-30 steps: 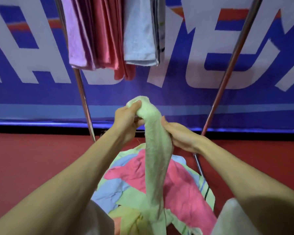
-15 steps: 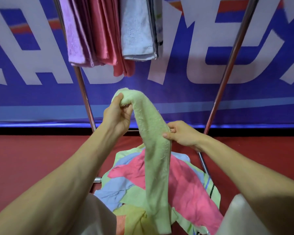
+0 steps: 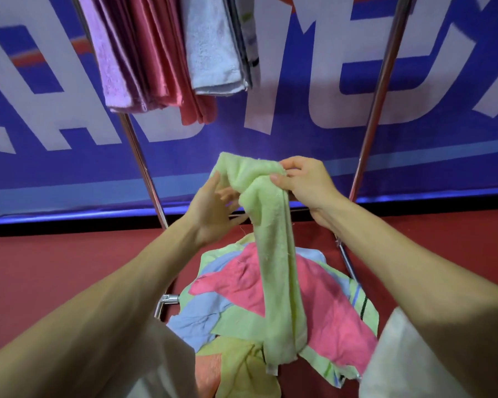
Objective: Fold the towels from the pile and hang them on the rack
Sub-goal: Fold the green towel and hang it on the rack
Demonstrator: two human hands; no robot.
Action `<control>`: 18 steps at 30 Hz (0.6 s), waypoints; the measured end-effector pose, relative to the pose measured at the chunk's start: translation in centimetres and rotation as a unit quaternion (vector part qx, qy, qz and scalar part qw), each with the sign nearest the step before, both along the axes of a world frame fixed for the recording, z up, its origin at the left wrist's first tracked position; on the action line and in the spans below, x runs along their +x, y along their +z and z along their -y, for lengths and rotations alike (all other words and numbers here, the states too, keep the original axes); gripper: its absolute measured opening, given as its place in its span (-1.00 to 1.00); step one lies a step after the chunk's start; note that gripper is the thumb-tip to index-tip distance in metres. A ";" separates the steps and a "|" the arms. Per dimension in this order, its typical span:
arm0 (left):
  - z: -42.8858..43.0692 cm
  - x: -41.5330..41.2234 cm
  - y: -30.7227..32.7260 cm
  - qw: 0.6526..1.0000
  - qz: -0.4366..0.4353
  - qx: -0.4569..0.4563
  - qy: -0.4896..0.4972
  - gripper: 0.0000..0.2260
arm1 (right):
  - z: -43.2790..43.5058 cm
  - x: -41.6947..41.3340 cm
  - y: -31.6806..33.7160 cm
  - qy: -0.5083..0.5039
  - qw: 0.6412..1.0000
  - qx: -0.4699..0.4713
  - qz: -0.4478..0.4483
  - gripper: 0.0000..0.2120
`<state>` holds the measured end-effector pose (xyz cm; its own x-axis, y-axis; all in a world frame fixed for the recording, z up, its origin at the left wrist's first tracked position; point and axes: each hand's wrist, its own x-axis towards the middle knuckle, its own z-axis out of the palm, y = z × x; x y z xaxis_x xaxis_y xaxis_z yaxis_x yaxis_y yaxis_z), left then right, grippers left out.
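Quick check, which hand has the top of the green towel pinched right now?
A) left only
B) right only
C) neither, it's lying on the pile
B: the right hand pinches the bunched top of the green towel, while the left hand is spread open beside it with no closed grip.

The person's forearms are bare to above the elbow, with no watch, band or ring showing on either wrist. The left hand (image 3: 213, 208) and right hand (image 3: 305, 182) are ungloved. Pale, off-white cloth (image 3: 161, 366) of their clothing fills the lower corners.
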<state>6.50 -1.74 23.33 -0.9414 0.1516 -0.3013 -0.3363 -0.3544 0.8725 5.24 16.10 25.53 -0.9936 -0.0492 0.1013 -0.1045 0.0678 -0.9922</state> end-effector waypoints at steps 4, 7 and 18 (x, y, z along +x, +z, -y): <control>-0.8 0.7 0.2 0.990 -0.021 -0.070 -0.124 -0.51 | 0.2 0.0 0.4 0.005 0.999 0.017 -0.036 -0.89; -0.8 0.9 0.2 0.981 -0.023 -0.128 -0.145 -0.63 | 0.1 -0.4 0.2 -0.029 0.999 0.027 -0.036 -0.89; -1.8 1.5 2.2 0.966 -0.162 -0.196 0.048 -0.92 | -0.2 -0.9 -1.2 -0.011 0.993 -0.020 0.115 -0.70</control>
